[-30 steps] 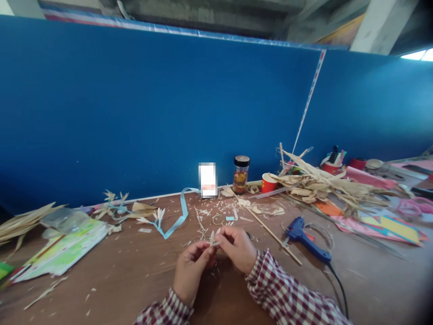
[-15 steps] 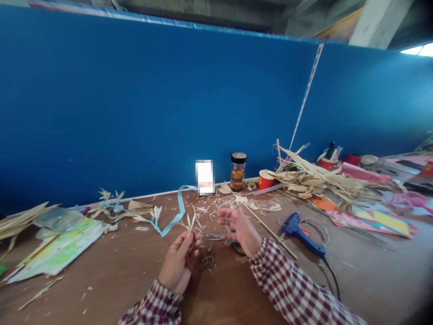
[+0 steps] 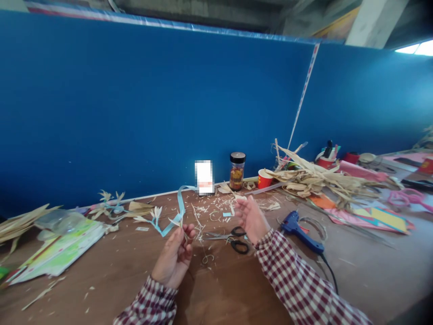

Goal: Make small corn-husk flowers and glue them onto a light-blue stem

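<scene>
Backdrop: blue wall [image 3: 135, 113] behind brown table [image 3: 219, 293].
Left hand [image 3: 174, 257]: pinching husk flower [image 3: 179, 222].
Right hand [image 3: 252, 219]: open, empty; scissors [image 3: 233, 239] at its 7 o'clock.

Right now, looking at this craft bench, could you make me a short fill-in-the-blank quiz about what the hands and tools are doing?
1. The left hand pinches a small straw flower between its ____.
2. The scissors with black handles lie on the ____, beside the right hand.
3. The glue gun right of the scissors is coloured ____.
4. The paper cup near the jar is ____.

Missing words: fingers; table; blue; red
</scene>
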A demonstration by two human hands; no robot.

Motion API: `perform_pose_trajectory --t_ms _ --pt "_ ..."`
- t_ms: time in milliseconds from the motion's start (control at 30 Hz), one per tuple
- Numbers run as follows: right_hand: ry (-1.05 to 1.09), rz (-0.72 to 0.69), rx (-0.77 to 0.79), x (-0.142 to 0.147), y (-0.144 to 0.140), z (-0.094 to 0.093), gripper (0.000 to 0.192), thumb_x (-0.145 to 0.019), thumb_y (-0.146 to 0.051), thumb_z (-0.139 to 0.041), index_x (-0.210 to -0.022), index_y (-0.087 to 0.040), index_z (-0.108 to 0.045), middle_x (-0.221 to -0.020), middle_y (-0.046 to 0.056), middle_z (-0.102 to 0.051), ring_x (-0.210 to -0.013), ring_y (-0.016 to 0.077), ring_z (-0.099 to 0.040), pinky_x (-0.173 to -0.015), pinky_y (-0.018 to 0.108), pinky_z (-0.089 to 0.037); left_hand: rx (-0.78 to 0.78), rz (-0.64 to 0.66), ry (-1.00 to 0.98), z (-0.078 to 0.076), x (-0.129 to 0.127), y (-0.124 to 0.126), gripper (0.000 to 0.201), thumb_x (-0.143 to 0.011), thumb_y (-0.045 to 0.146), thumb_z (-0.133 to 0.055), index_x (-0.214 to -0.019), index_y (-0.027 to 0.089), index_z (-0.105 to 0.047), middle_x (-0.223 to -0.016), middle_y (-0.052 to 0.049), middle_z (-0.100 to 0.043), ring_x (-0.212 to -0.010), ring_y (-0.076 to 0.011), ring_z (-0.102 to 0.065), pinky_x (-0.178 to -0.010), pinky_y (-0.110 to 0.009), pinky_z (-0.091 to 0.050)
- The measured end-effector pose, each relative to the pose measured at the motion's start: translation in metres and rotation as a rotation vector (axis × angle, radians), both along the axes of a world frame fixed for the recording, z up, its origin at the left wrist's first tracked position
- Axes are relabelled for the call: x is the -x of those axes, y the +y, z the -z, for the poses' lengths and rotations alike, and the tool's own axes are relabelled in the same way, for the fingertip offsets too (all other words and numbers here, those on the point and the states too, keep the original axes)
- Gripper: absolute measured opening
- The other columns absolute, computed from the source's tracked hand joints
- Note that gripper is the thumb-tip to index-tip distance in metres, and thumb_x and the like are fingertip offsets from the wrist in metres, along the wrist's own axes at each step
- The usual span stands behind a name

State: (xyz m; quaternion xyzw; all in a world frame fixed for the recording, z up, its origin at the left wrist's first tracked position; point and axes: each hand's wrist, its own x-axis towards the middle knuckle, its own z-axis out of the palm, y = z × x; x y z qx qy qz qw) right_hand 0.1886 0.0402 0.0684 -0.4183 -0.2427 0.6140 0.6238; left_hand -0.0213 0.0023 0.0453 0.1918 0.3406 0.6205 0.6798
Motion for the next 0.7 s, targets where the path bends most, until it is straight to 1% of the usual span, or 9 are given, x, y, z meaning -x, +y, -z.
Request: perform_pose_trajectory --t_ms 133,267,333,400,500,533,600,667,700 --pt "-0.029 0.074 -0.065 -0.006 -0.004 -0.003 0.020 -0.073 -0.036 -0.056 -0.082 -0.018 -0.057 -0.071 0.000 -0.055 -0.049 0.0058 -0.048 -0.034 0.013 -0.033 0.024 -0.016 -0.002 -0.001 -0.003 0.000 0.017 -0.082 0.011 -0.045 -0.084 0.014 -0.062 -0.092 -0.006 -0.062 -0.071 -0.0101 -0.062 -0.042 -0.010 -0.048" --pt "-0.181 0.017 -0.094 -0.023 -0.019 -0.010 0.020 -0.070 -0.033 -0.061 -0.085 -0.021 -0.057 -0.076 -0.001 -0.056 -0.051 0.0054 -0.049 -0.034 0.011 -0.032 0.008 -0.009 -0.041 0.000 0.000 0.002 0.017 -0.082 0.012 -0.046 -0.083 0.014 -0.062 -0.083 -0.003 -0.062 -0.062 -0.0063 -0.060 -0.046 -0.011 -0.050" --pt "-0.343 -0.034 -0.104 -0.037 -0.030 -0.015 0.022 -0.071 -0.035 -0.060 -0.087 -0.022 -0.056 -0.080 -0.001 -0.057 -0.053 0.0053 -0.050 -0.034 0.011 -0.032 -0.004 -0.009 -0.048 0.001 0.002 0.003 0.017 -0.082 0.011 -0.045 -0.082 0.014 -0.062 -0.079 -0.002 -0.061 -0.056 -0.0041 -0.058 -0.047 -0.011 -0.050" --pt "-0.543 -0.114 -0.110 -0.056 -0.040 -0.021 0.025 -0.070 -0.037 -0.059 -0.089 -0.021 -0.056 -0.078 0.000 -0.058 -0.053 0.0067 -0.052 -0.033 0.012 -0.032 0.003 -0.030 -0.030 0.002 0.002 0.004 0.019 -0.082 0.009 -0.044 -0.082 0.014 -0.062 -0.077 -0.001 -0.061 -0.053 -0.0028 -0.056 -0.048 -0.010 -0.051" --pt "-0.877 -0.268 -0.113 -0.093 -0.050 -0.030 0.031 -0.071 -0.038 -0.056 -0.095 -0.019 -0.056 -0.069 0.000 -0.059 -0.053 0.0102 -0.054 -0.033 0.015 -0.034 0.013 -0.046 -0.003 0.004 0.000 0.004 0.020 -0.082 0.009 -0.043 -0.083 0.014 -0.062 -0.074 -0.001 -0.061 -0.051 -0.0026 -0.055 -0.047 -0.010 -0.050" --pt "-0.998 -0.290 -0.121 -0.108 -0.051 -0.032 0.032 -0.072 -0.039 -0.055 -0.097 -0.019 -0.055 -0.069 0.001 -0.060 -0.053 0.0110 -0.055 -0.035 0.016 -0.036 0.019 -0.031 0.001 0.005 0.000 0.004 0.021 -0.083 0.008 -0.042 -0.084 0.014 -0.062 -0.074 -0.001 -0.060 -0.052 -0.0029 -0.055 -0.047 -0.010 -0.050" --pt "-1.271 -0.231 -0.144 -0.140 -0.053 -0.034 0.033 -0.071 -0.037 -0.055 -0.098 -0.018 -0.056 -0.079 0.004 -0.062 -0.056 0.0127 -0.057 -0.040 0.020 -0.041 0.039 -0.019 0.017 0.008 -0.002 0.003 0.021 -0.082 0.009 -0.042 -0.083 0.014 -0.062 -0.072 -0.001 -0.059 -0.052 -0.0032 -0.055 -0.047 -0.010 -0.050" --pt "-1.598 -0.036 -0.150 -0.171 -0.053 -0.035 0.032 -0.068 -0.032 -0.059 -0.095 -0.016 -0.058 -0.086 0.007 -0.063 -0.066 0.0163 -0.060 -0.055 0.026 -0.046 0.045 -0.010 0.024 0.010 -0.003 0.003 0.020 -0.082 0.008 -0.043 -0.083 0.014 -0.062 -0.071 -0.001 -0.059 -0.051 -0.0034 -0.055 -0.046 -0.010 -0.050" --pt "-1.758 0.067 -0.135 -0.183 -0.055 -0.034 0.030 -0.066 -0.029 -0.060 -0.093 -0.016 -0.058 -0.087 0.008 -0.064 -0.073 0.0185 -0.060 -0.062 0.028 -0.046 0.042 -0.009 0.024 0.011 -0.003 0.003 0.020 -0.082 0.008 -0.043 -0.083 0.014 -0.062 -0.071 -0.001 -0.058 -0.051 -0.0034 -0.055 -0.046 -0.010 -0.050"
